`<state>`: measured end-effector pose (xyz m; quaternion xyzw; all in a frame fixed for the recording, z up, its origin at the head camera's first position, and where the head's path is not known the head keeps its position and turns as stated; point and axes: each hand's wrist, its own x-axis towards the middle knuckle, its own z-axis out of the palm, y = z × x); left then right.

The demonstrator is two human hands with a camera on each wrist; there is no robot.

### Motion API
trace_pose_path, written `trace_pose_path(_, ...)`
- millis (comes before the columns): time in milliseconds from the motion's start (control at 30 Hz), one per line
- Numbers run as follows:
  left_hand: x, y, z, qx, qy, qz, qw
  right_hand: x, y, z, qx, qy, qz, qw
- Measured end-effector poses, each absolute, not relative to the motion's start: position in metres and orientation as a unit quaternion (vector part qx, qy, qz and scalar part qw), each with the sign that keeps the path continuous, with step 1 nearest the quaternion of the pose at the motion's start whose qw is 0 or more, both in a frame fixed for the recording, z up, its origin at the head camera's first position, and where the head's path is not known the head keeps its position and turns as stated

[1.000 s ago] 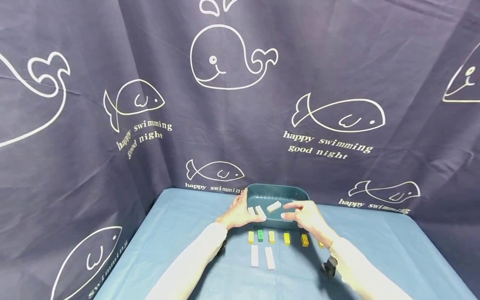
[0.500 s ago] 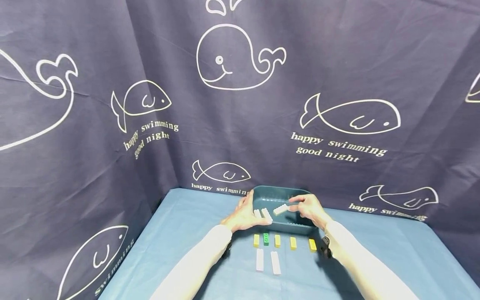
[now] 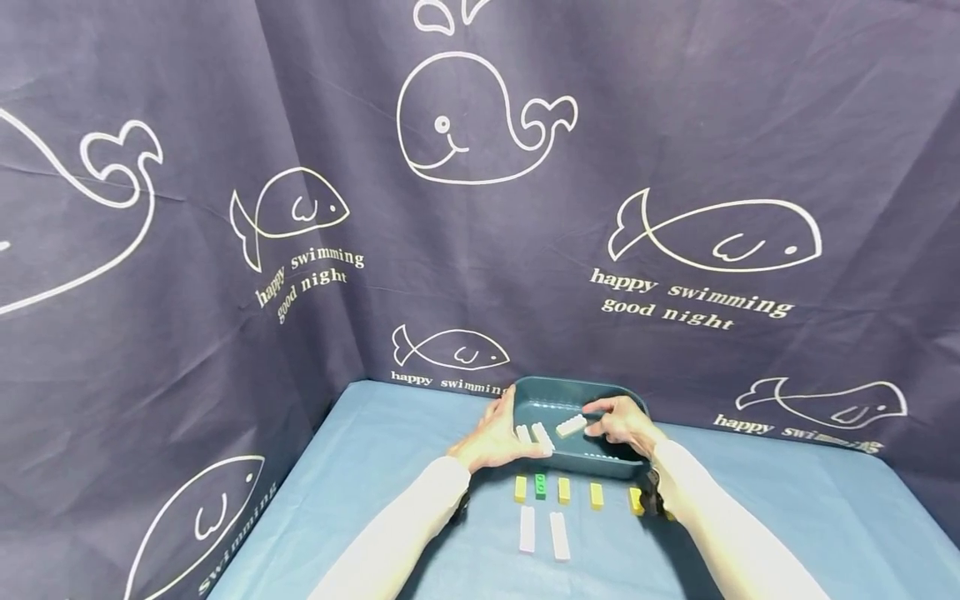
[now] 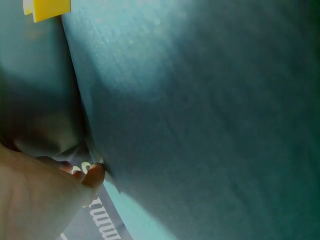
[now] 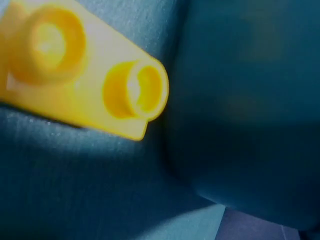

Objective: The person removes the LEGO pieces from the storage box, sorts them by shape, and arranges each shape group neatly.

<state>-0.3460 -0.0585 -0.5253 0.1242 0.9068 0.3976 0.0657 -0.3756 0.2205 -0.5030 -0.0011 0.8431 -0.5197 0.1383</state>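
My left hand holds the left side of a dark teal bin, thumb toward the front rim and fingers along the outside wall. Next to that thumb, two white toy building bricks lie inside the bin. Another white brick lies slanted in the middle. My right hand reaches in from the right; its index finger and thumb are at the brick's right end, and whether they pinch it is unclear. More studs show near the front wall. In the left wrist view, left fingers lie by the bin's outside.
In front of the bin, several yellow bricks and a green brick stand in a row on the blue tablecloth. Two pale bricks lie nearer. A yellow brick sits close to the bin wall. A printed curtain hangs behind.
My right hand has moved left within the bin to the end of the slanted white brick, from beside it. My left hand stays on the bin. The whole head view has shifted slightly.
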Motion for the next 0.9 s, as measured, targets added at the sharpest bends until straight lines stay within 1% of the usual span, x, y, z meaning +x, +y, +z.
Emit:
trace_pose_path(167,-0.344,-0.058,-0.525,0.132,0.906,0.397,0.06,-0.381,0.223,-0.509,-0.022,0.841,-0.517,0.159)
trace_pose_path(633,-0.347,-0.058,-0.525,0.136,0.906,0.398,0.05,-0.387,0.217,-0.511,-0.018,0.843,-0.514,0.161)
trace_pose_path(900,-0.346,-0.059,-0.526,0.132,0.905,0.4,0.054,-0.391,0.217,-0.515,-0.03,0.846,-0.501,0.179)
